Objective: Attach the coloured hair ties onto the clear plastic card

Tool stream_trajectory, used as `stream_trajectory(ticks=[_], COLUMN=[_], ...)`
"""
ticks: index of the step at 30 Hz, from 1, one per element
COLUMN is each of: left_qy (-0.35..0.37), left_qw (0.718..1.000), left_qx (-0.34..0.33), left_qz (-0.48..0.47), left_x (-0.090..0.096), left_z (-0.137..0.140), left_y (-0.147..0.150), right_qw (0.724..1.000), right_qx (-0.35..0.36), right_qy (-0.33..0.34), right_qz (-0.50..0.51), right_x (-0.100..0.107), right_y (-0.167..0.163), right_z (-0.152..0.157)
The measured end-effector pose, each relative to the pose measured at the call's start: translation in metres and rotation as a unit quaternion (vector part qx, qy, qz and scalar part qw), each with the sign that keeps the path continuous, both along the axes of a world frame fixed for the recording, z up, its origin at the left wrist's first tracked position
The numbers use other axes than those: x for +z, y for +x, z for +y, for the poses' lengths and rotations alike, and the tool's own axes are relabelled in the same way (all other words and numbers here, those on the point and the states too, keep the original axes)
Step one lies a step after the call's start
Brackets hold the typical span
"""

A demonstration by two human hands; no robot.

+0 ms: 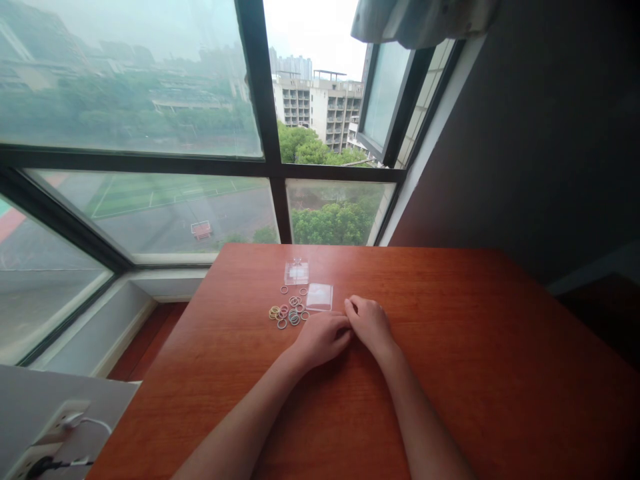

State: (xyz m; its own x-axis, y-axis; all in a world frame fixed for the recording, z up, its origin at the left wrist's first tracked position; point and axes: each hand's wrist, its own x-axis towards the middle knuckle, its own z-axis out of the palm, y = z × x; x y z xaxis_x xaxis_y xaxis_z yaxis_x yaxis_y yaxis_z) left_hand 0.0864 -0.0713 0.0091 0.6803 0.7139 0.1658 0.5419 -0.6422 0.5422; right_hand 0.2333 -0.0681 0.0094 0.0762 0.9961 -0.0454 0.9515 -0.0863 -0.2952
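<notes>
My left hand (pixel 325 335) rests on the table just right of a loose group of small rings (pixel 294 317), its fingers curled inward. My right hand (pixel 371 323) is closed too, and its fingertips meet those of the left hand. Anything inside the curled fingers is hidden. The rings are silver-grey, yellowish and pinkish; several overlap and a few lie apart. Just beyond the left hand lies a flat clear square piece (pixel 320 297), perhaps a lid. Farther back is a clear plastic box (pixel 297 273) with something small and transparent at its rear edge.
A reddish-brown wooden table (pixel 450 373) fills the foreground. Dark window frames (pixel 277 133) rise behind it, one pane (pixel 387 100) swung outward. A grey wall (pixel 525 147) stands on the right. Low at left, a plug and cords (pixel 75 421) sit in wall sockets.
</notes>
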Motion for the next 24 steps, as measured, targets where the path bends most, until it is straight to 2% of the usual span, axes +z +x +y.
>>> stream_trajectory(ticks=[24], left_qy=[0.002], left_qw=[1.000], left_qx=[0.008], left_qz=[0.009], left_x=[-0.0002], left_z=[-0.0005], left_y=[0.0003], right_qw=[1.000], right_qx=[0.000], right_qy=[0.001], right_qz=[0.000], right_x=[0.0000], right_y=[0.0000], right_z=[-0.0004])
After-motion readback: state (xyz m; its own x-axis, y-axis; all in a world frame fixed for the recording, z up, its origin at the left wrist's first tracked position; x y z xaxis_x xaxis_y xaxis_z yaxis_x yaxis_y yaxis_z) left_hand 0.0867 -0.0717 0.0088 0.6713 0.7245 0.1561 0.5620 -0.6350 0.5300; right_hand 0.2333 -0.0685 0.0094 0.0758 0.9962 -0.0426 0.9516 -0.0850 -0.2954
